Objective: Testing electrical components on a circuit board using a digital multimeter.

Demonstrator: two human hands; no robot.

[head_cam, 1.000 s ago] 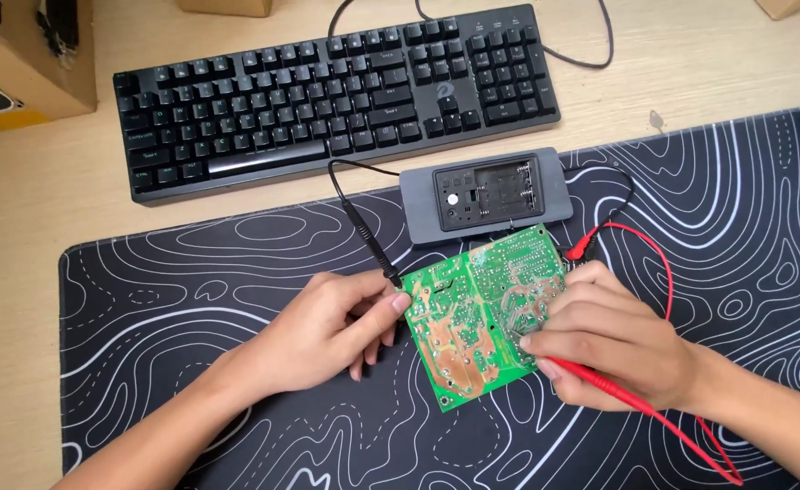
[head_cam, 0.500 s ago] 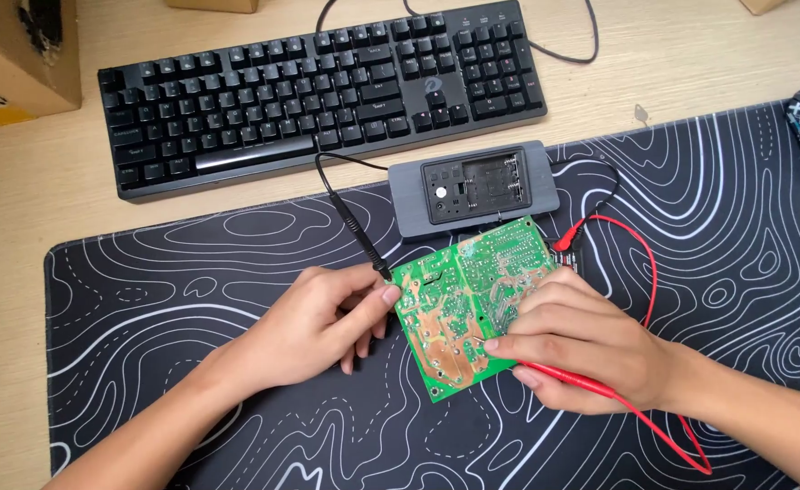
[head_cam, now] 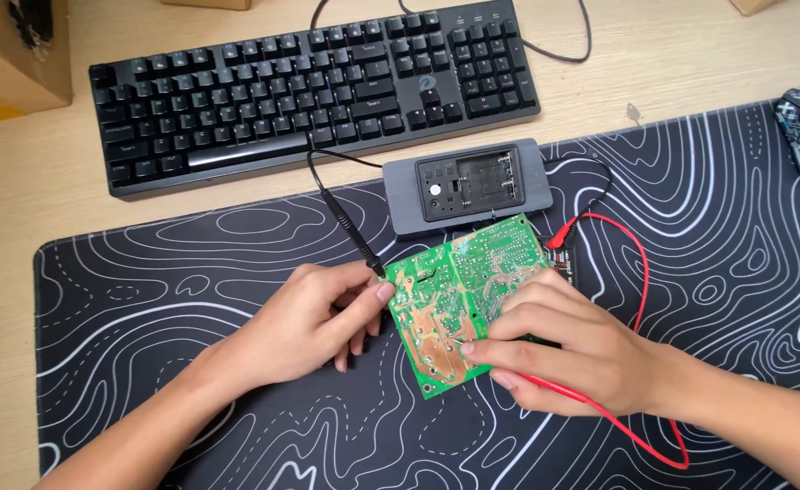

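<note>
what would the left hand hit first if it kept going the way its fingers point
The left hand points right, with its black probe at the edge of the green circuit board. Going straight on, it would likely meet that board first, then the right hand resting on it.

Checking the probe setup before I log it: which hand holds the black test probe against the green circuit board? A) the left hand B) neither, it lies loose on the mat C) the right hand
A: the left hand pinches the black test probe with its tip at the edge of the green circuit board, while the right hand holds the red probe.
</note>
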